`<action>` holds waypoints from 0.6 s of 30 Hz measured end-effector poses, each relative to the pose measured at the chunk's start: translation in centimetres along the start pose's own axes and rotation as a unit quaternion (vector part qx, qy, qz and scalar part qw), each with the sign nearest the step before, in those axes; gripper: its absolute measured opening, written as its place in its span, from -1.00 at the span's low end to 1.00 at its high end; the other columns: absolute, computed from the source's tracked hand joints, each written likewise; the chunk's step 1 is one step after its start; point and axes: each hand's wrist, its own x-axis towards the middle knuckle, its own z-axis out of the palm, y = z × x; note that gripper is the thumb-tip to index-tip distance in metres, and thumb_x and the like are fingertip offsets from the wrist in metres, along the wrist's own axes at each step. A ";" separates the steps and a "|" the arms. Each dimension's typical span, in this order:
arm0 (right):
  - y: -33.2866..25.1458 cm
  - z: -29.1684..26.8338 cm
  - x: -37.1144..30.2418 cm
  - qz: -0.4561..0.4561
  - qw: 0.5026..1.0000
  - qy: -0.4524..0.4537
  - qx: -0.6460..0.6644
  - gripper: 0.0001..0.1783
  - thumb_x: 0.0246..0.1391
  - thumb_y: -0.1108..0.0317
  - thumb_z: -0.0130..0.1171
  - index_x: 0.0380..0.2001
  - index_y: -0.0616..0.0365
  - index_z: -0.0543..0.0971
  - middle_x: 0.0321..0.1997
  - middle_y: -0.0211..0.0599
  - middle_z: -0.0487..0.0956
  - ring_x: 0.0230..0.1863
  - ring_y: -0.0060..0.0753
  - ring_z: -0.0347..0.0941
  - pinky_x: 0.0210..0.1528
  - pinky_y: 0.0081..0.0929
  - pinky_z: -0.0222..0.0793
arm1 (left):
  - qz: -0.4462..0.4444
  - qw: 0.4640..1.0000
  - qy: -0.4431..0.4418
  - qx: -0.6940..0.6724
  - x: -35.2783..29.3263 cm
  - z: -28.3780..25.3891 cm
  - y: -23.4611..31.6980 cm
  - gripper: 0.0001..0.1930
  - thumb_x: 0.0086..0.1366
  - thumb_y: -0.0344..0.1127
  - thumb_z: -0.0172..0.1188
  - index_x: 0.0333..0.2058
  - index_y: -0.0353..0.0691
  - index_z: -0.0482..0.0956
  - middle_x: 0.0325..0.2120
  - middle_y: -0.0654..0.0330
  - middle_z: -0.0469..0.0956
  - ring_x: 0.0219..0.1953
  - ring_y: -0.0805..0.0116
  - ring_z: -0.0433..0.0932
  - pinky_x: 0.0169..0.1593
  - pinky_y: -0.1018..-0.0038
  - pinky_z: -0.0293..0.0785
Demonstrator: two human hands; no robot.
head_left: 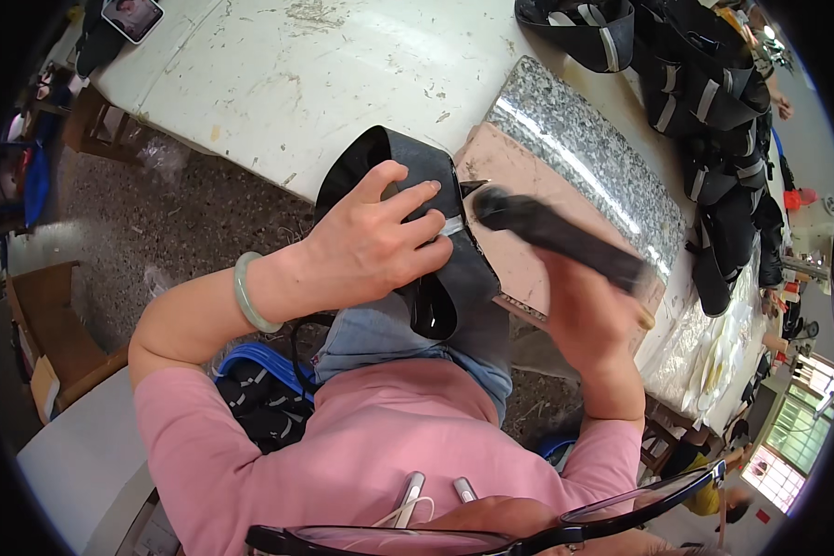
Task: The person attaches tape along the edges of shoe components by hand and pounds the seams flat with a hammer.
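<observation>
My left hand point(380, 236) grips a wide, looped black leather-like piece point(426, 157), its fingers curled over the outer face. A short pale strip point(452, 225) shows on that piece, whose right edge lies against a pinkish board point(519, 264). Smeared by motion, my right hand point(588, 306) is closed around a dark, hammer-like tool point(565, 232). The tool's rounded end is over the board, just right of the black piece. Part of the loop's inside is hidden behind my left hand.
Beneath the pinkish board lies a speckled granite slab point(584, 130) on the worn white table point(278, 83). Several similar black pieces point(704, 93) are heaped at the far right, above clear plastic wrapping point(704, 357). A phone point(132, 18) rests at the far left corner.
</observation>
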 end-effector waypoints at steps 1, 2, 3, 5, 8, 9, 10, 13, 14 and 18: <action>-0.1 0.1 -0.1 -0.013 0.998 -0.057 -0.023 -0.80 -0.18 0.59 0.24 -0.37 0.25 0.57 -0.30 -0.17 0.58 -0.38 -0.18 0.54 -0.38 -0.35 0.43 | 0.002 1.000 0.002 -0.002 0.0 0.1 0.0 -0.82 0.01 -0.40 0.15 -0.35 -0.08 0.56 -0.31 0.27 0.53 0.01 0.25 0.50 0.11 0.14 0.19; 0.2 0.8 -0.2 0.027 0.993 -0.116 0.014 -0.79 -0.15 0.58 0.21 -0.33 0.26 0.56 -0.28 -0.18 0.57 -0.37 -0.18 0.54 -0.40 -0.37 0.42 | -0.001 1.000 0.004 -0.007 0.0 0.2 0.0 -0.83 0.01 -0.41 0.15 -0.35 -0.09 0.56 -0.31 0.27 0.53 0.00 0.25 0.51 0.12 0.13 0.19; 0.4 0.5 -0.1 0.028 0.994 -0.110 0.002 -0.79 -0.14 0.58 0.22 -0.33 0.24 0.56 -0.31 -0.20 0.57 -0.40 -0.19 0.53 -0.42 -0.36 0.40 | -0.003 1.000 0.006 -0.011 0.0 0.3 0.0 -0.83 0.01 -0.41 0.15 -0.35 -0.09 0.56 -0.32 0.27 0.53 -0.01 0.25 0.51 0.12 0.12 0.19; 0.2 -0.3 0.9 0.023 0.998 -0.052 0.000 -0.79 -0.14 0.58 0.22 -0.33 0.21 0.57 -0.36 -0.26 0.54 -0.45 -0.21 0.49 -0.47 -0.35 0.38 | -0.003 1.000 0.007 -0.007 0.1 0.3 -0.1 -0.84 0.02 -0.40 0.15 -0.35 -0.10 0.56 -0.32 0.28 0.53 -0.02 0.25 0.51 0.13 0.12 0.19; -0.4 0.4 1.0 0.014 0.998 0.057 -0.001 -0.77 -0.16 0.57 0.25 -0.33 0.16 0.59 -0.47 -0.30 0.48 -0.53 -0.23 0.44 -0.53 -0.33 0.34 | -0.003 1.000 0.011 -0.006 -0.2 0.3 -0.1 -0.84 0.03 -0.40 0.15 -0.36 -0.10 0.56 -0.32 0.28 0.54 -0.02 0.25 0.52 0.14 0.10 0.19; -0.4 1.1 0.5 0.021 1.000 0.003 0.001 -0.76 -0.17 0.57 0.27 -0.33 0.15 0.59 -0.49 -0.30 0.48 -0.53 -0.23 0.44 -0.53 -0.34 0.34 | -0.002 1.000 0.016 -0.008 -0.2 0.3 -0.1 -0.85 0.03 -0.40 0.14 -0.36 -0.11 0.56 -0.33 0.28 0.54 -0.02 0.25 0.52 0.15 0.10 0.19; -0.4 1.5 0.2 0.028 0.998 -0.051 0.003 -0.75 -0.19 0.58 0.29 -0.33 0.15 0.60 -0.50 -0.30 0.47 -0.53 -0.23 0.44 -0.53 -0.35 0.34 | 0.002 1.000 0.019 -0.008 -0.2 0.3 -0.1 -0.85 0.03 -0.40 0.14 -0.36 -0.11 0.56 -0.33 0.28 0.54 -0.02 0.25 0.52 0.15 0.10 0.19; 0.2 0.5 0.8 0.037 0.999 -0.031 0.002 -0.73 -0.20 0.57 0.31 -0.32 0.15 0.60 -0.52 -0.31 0.45 -0.53 -0.21 0.44 -0.53 -0.35 0.33 | 0.002 1.000 0.013 -0.007 -0.4 0.4 -0.2 -0.85 0.04 -0.39 0.14 -0.35 -0.11 0.56 -0.32 0.28 0.54 -0.02 0.23 0.52 0.18 0.07 0.18; 0.0 0.1 1.1 0.032 0.999 0.003 -0.014 -0.73 -0.19 0.57 0.30 -0.31 0.15 0.60 -0.52 -0.31 0.45 -0.53 -0.21 0.43 -0.53 -0.35 0.32 | 0.003 1.000 0.014 -0.012 -0.4 0.4 -0.2 -0.85 0.05 -0.39 0.15 -0.35 -0.12 0.56 -0.31 0.28 0.54 -0.02 0.23 0.52 0.19 0.05 0.17; 0.1 1.7 -0.9 0.053 0.997 -0.057 -0.012 -0.70 -0.12 0.53 0.28 -0.22 0.09 0.61 -0.34 -0.26 0.56 -0.44 -0.18 0.51 -0.47 -0.34 0.37 | 0.018 1.000 0.024 -0.005 0.2 -0.1 -0.6 -0.86 0.06 -0.40 0.15 -0.34 -0.11 0.56 -0.27 0.31 0.56 0.00 0.27 0.52 0.22 0.01 0.14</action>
